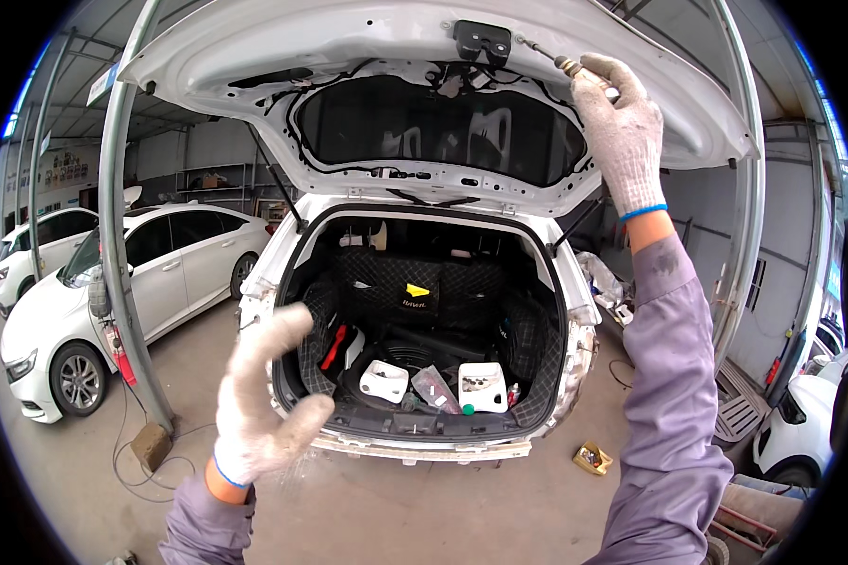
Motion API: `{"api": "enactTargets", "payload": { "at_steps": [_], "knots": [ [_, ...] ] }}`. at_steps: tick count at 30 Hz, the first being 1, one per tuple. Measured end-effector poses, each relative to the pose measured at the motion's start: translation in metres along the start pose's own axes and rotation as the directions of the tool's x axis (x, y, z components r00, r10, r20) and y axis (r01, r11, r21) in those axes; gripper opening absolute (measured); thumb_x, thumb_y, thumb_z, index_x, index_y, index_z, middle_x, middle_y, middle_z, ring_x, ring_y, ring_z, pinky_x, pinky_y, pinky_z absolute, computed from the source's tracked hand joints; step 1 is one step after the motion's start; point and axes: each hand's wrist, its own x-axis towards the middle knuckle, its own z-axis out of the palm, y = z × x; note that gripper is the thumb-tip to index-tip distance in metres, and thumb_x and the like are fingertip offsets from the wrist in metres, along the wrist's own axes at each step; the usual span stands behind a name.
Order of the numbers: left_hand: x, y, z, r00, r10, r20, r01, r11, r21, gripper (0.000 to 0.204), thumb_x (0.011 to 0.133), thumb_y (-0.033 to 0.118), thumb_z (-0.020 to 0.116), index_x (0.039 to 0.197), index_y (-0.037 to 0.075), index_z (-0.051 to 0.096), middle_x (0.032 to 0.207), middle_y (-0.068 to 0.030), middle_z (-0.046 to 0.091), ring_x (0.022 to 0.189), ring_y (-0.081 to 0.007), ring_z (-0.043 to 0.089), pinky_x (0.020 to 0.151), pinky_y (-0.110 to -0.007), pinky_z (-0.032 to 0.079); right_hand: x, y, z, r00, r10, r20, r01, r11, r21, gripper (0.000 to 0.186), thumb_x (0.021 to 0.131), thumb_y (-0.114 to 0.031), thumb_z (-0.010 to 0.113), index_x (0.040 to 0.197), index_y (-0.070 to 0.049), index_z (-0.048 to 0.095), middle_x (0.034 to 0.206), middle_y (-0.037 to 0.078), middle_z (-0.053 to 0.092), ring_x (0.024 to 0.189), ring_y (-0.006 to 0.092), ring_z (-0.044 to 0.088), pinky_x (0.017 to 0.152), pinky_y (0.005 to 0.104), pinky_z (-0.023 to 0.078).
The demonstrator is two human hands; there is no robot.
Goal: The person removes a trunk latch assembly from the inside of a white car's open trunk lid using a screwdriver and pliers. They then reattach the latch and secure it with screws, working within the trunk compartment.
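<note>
White knit gloves on both hands, blue-edged at the wrists; purple-grey sleeves below. From where I stand, the right hand [622,113] is raised to the lifted tailgate [349,40], its fingers curled around the handle of a screwdriver [543,51]. Left hand [266,386]: blurred, thumb and fingers spread well apart, gripping nothing, in front of the load opening.

Position: screwdriver tip at the right edge of the black tailgate latch [469,40]; cannot tell whether it is seated in a fastener.

Technique, my judgement: keep the slim shaft in line with the fastener, push steadily before turning, and twist from the wrist. With the work overhead, a slanted blade would likely slip and mark the paint. The free hand might better steady the latch or catch loose hardware.

Materials: tailgate panel smooth, glossy and curved, pierced by round and oblong holes; latch dark and blocky; screwdriver shaft thin metal, handle yellowish. Cargo lining [358,282] black, diamond-quilted. Two white plastic trays [485,404] [383,395] hold small parts, too small to identify.
</note>
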Motion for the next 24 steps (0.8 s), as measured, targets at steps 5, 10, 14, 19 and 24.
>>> {"api": "enactTargets", "payload": {
  "at_steps": [5, 10, 14, 19, 24],
  "knots": [
    [-0.067, -0.032, 0.008, 0.93, -0.36, 0.07, 0.357, 0.933, 0.051, 0.07, 0.076, -0.007, 0.07, 0.14, -0.002, 0.043, 0.13, -0.0195, 0.061, 0.117, -0.0268, 0.062, 0.104, -0.038, 0.047, 0.0, 0.004, 0.007, 1.0, 0.016, 0.003, -0.016, 1.0, -0.007, 0.039, 0.088, -0.034, 0.061, 0.115, -0.008, 0.07, 0.093, 0.013, 0.074, 0.089, 0.0248, 0.071, 0.086, 0.0357, 0.054],
    [-0.075, -0.045, 0.013, 0.886, -0.45, 0.114, 0.455, 0.89, -0.016, 0.068, 0.077, -0.006, 0.069, 0.14, -0.002, 0.044, 0.128, -0.0185, 0.063, 0.116, -0.0261, 0.063, 0.103, -0.038, 0.048, -0.001, -0.002, 0.007, 0.999, 0.022, 0.031, -0.021, 0.999, -0.028, 0.038, 0.088, -0.033, 0.061, 0.116, -0.008, 0.07, 0.092, 0.013, 0.074, 0.088, 0.0252, 0.071, 0.084, 0.0362, 0.053],
    [-0.073, -0.049, 0.017, 0.88, -0.453, 0.145, 0.461, 0.887, -0.022, 0.066, 0.077, -0.005, 0.068, 0.139, -0.002, 0.044, 0.128, -0.0183, 0.062, 0.115, -0.0263, 0.064, 0.103, -0.038, 0.049, -0.001, -0.003, 0.01, 1.0, -0.021, 0.017, 0.022, 0.997, -0.08, 0.037, 0.087, -0.032, 0.062, 0.116, -0.009, 0.071, 0.092, 0.013, 0.074, 0.086, 0.025, 0.07, 0.085, 0.0361, 0.053],
    [-0.067, -0.051, 0.023, 0.874, -0.42, 0.246, 0.44, 0.897, -0.032, 0.068, 0.077, -0.008, 0.063, 0.141, -0.002, 0.042, 0.129, -0.0173, 0.061, 0.112, -0.0254, 0.064, 0.098, -0.039, 0.051, 0.019, -0.012, 0.003, 0.949, 0.257, 0.183, -0.293, 0.934, 0.204, 0.034, 0.088, -0.029, 0.065, 0.108, -0.002, 0.067, 0.076, 0.009, 0.066, 0.065, 0.0175, 0.062, 0.063, 0.0322, 0.052],
    [-0.036, -0.046, 0.047, 0.805, -0.479, 0.349, 0.581, 0.755, -0.304, 0.063, 0.08, -0.009, 0.06, 0.14, -0.001, 0.043, 0.126, -0.0159, 0.061, 0.113, -0.0228, 0.062, 0.101, -0.037, 0.049, 0.046, -0.041, -0.001, 0.79, 0.414, 0.451, -0.61, 0.599, 0.518, 0.028, 0.096, -0.025, 0.066, 0.111, -0.001, 0.061, 0.08, 0.003, 0.058, 0.056, 0.0032, 0.045, 0.04, 0.0178, 0.038]
  ]
}}
